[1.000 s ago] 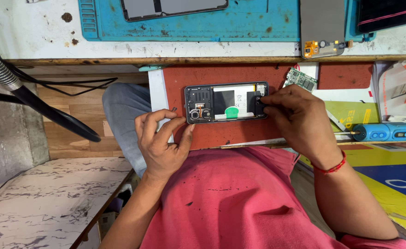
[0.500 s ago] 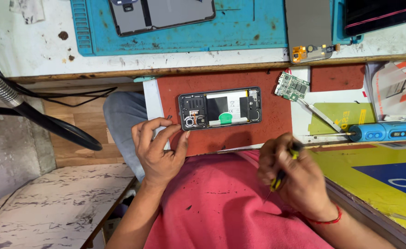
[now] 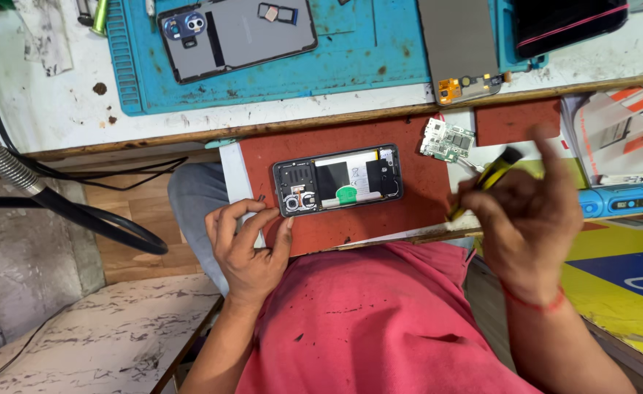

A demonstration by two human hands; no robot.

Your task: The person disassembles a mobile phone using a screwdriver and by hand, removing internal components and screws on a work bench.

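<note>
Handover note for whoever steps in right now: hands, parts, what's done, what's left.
Left hand: open, fingertips on the near left corner of the opened phone, steadying it on the red mat.
Right hand: raised off the phone, gripping a yellow-and-black screwdriver.
Small green circuit board: lying loose just right of the mat.
Grey back cover: on the blue mat at the far side.
Done: back cover off, board out.
Left: phone open, insides exposed; nothing refitted.

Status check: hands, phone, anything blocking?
Left hand steadies opened phone at its corner. Right hand holds yellow-black screwdriver, off the phone. Loose circuit board beside it; nothing blocking.
</note>
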